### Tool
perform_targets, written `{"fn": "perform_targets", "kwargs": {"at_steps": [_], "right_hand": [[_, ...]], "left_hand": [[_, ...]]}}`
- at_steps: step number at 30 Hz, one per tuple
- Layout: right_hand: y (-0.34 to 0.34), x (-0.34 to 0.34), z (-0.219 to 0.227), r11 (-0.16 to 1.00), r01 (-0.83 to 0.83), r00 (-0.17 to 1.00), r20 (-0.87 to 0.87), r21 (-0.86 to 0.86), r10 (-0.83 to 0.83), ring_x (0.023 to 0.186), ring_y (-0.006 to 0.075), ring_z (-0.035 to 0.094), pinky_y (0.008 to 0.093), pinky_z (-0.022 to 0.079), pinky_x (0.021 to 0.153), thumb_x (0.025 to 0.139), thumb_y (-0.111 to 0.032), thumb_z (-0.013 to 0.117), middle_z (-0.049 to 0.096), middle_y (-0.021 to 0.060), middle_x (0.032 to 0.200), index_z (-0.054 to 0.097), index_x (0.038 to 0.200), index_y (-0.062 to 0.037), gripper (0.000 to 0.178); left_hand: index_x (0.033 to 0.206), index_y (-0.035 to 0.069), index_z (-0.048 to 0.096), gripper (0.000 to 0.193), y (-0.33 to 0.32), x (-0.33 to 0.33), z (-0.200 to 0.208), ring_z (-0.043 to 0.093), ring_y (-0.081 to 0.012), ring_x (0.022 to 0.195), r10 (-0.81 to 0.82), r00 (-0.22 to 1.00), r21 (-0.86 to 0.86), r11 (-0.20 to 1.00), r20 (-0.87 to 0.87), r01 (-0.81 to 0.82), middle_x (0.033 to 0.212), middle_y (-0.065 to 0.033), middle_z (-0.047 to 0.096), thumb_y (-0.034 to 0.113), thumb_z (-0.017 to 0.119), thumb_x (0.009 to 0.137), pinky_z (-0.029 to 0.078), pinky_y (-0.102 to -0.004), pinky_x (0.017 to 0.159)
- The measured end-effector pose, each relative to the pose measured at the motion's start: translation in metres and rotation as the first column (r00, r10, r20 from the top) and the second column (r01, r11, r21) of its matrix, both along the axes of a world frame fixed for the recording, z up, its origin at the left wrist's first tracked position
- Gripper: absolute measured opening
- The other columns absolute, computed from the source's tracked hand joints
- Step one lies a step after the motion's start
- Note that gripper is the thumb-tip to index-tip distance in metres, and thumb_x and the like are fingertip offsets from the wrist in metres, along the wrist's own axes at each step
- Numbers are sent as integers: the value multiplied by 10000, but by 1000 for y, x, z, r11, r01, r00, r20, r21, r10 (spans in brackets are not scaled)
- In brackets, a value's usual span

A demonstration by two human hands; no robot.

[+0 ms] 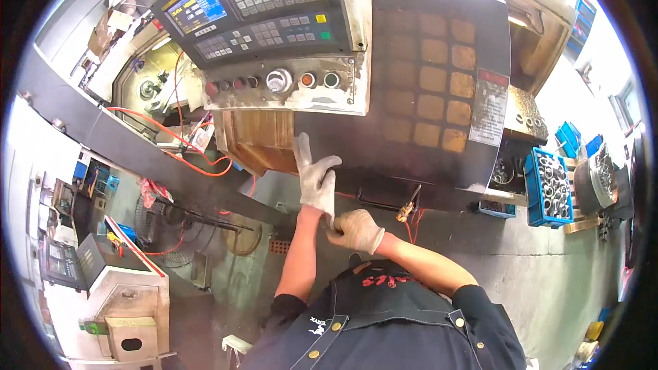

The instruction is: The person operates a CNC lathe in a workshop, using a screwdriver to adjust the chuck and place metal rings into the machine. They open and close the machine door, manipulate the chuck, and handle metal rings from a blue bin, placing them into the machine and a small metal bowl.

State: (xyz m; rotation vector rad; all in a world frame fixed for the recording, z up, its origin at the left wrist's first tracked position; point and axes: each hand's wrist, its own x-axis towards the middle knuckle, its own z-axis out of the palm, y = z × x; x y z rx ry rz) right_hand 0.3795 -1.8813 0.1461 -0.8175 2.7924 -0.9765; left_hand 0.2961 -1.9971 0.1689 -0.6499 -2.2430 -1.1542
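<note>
Both my hands wear pale work gloves. My left hand (317, 177) is raised in front of the machine, its fingers stretched out and spread. At the left wrist, my right hand (358, 231) is closed on the cuff of the left glove (326, 210). The right fingertips are partly hidden at the cuff. Above my hands stands the machine's control panel (279, 82), with a lit screen (197, 10), keys, a round knob (279, 81) and several push buttons. Beside it is a dark door (336, 140) with a grid of brownish panes.
A blue crate (548, 219) of metal rings stands at the right near a round metal drum (595, 181). An air gun (409, 205) with an orange hose hangs below the door. A floor fan (171, 223) and another machine (130, 301) are at the left.
</note>
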Motion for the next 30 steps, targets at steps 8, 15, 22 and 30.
{"fn": "perform_targets", "kwargs": {"at_steps": [8,15,22,30], "right_hand": [[54,18,10,900,172,920,-261,-400,-292,871,305,563,376,451,755,691,-106,587,601,118,950,594,985,-72,297],[218,26,-25,183,609,174,-96,-771,-980,1116,221,420,335,324,949,861,-142,500,482,112,1180,463,1176,-16,341],[314,9,-172,-4,566,412,287,-824,-865,1097,200,445,298,313,954,898,-313,464,450,139,1233,341,1285,23,527],[284,19,-101,-10,594,512,388,-805,-767,881,133,506,261,414,775,847,-278,545,550,41,1003,442,1179,32,466]], "left_hand": [[939,103,603,319,-44,-122,110,486,-355,976,372,800,-131,867,-470,-480,1075,-178,524,71,583,622,374,-449,854],[1033,76,567,405,-31,-145,137,539,-341,813,378,760,-274,772,-529,-574,889,-173,560,101,538,629,422,-435,732],[1066,65,523,477,-10,-155,137,521,-336,723,351,799,-320,780,-489,-538,777,-140,517,120,538,593,413,-435,645],[1171,-23,467,588,7,-167,124,533,-349,903,305,783,-284,811,-541,-512,989,-237,540,49,546,592,408,-370,834]]}}
